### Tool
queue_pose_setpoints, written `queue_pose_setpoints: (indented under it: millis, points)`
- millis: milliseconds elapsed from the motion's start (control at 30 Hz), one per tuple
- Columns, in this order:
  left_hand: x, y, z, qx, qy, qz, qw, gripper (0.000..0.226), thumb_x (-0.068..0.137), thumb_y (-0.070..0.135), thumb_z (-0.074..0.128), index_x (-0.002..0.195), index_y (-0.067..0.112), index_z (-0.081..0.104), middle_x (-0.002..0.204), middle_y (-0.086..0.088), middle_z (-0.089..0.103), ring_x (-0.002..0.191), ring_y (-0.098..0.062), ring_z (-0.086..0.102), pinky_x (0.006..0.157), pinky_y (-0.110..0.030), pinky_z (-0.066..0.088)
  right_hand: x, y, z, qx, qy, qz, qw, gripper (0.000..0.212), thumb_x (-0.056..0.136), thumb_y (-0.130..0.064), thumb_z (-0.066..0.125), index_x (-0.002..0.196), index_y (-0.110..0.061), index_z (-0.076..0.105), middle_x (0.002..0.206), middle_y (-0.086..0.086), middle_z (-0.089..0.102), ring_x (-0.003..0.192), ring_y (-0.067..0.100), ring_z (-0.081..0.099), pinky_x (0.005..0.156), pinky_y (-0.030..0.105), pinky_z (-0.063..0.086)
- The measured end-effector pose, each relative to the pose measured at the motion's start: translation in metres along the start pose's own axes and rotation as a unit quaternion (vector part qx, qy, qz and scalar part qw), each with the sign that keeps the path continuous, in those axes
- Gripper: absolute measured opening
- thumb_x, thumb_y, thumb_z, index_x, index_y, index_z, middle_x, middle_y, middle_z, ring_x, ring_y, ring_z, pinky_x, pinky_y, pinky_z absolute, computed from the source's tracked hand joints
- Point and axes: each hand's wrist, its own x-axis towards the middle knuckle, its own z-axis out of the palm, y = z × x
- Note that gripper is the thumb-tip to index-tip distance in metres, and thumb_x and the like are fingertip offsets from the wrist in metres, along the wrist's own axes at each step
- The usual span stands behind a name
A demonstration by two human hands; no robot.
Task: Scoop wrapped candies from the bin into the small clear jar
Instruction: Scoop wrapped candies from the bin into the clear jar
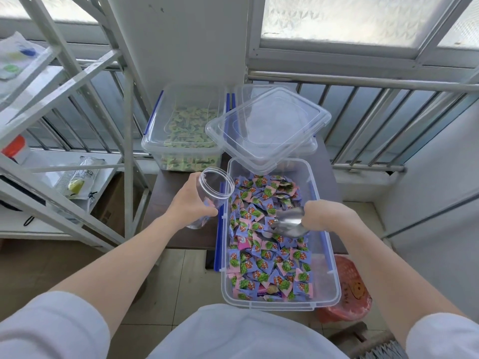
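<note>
Shelving [77,81] of white metal fills the left side, and a dark desk [166,234] stands against the window rail. On the desk lies a long clear bin [329,288] with blue side clips, its floor covered with wrapped candies [269,270] in purple, pink and green. Behind it sit a second bin [181,130] of green-wrapped sweets and a loose clear lid [269,128], which rests tilted over the far end of the long bin. A red basket [347,294] shows below the bin's right edge. The left hand [191,203] has its grip closed round the small clear jar [212,195], held tilted beside the bin's left rim, mouth toward the candies. The right hand [324,216] grips a metal scoop [287,222], low among the candies mid-bin.
</note>
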Motion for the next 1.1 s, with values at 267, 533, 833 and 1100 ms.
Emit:
queue_pose_setpoints:
  millis: [267,533,833,1100]
  points:
    - [0.0,-0.001,0.0,0.001,0.0,0.002,1.0,0.086,0.064,0.01,0.079,0.136,0.023,0.034,0.123,0.012,0.047,0.109,-0.011,0.047,0.083,-0.024,0.034,0.0,-0.003,-0.004,-0.083,0.024,0.046,0.995,0.015,0.089,-0.017,0.045,0.102,-0.014,0.051,0.092,0.003,0.054,0.091,0.028,0.054,0.078,0.032,0.039]
    - [0.005,0.0,-0.001,0.004,-0.009,-0.001,1.0,0.09,0.061,0.013,0.081,0.137,0.022,0.034,0.127,0.01,0.047,0.11,-0.012,0.048,0.086,-0.025,0.035,0.031,-0.022,0.01,0.043,0.028,-0.031,0.998,0.016,0.088,-0.011,0.043,0.073,-0.01,0.043,0.07,0.002,0.046,0.057,0.019,0.042,0.054,0.027,0.035]
    - [0.004,-0.004,-0.005,0.0,-0.004,-0.003,1.0,0.081,0.064,0.01,0.078,0.133,0.022,0.037,0.122,0.008,0.049,0.11,-0.013,0.049,0.082,-0.021,0.035,0.073,-0.06,0.023,0.163,0.093,-0.058,0.98,0.011,0.086,-0.006,0.045,0.076,-0.004,0.045,0.066,0.005,0.047,0.074,0.029,0.054,0.054,0.028,0.039]
    - [0.006,0.002,-0.001,-0.007,-0.023,0.002,1.0,0.079,0.065,0.011,0.078,0.132,0.021,0.037,0.122,0.006,0.051,0.107,-0.014,0.051,0.083,-0.022,0.034,0.08,-0.046,0.051,0.194,0.159,-0.038,0.967,0.01,0.088,-0.014,0.047,0.086,-0.006,0.052,0.088,0.011,0.062,0.081,0.03,0.058,0.069,0.034,0.046]
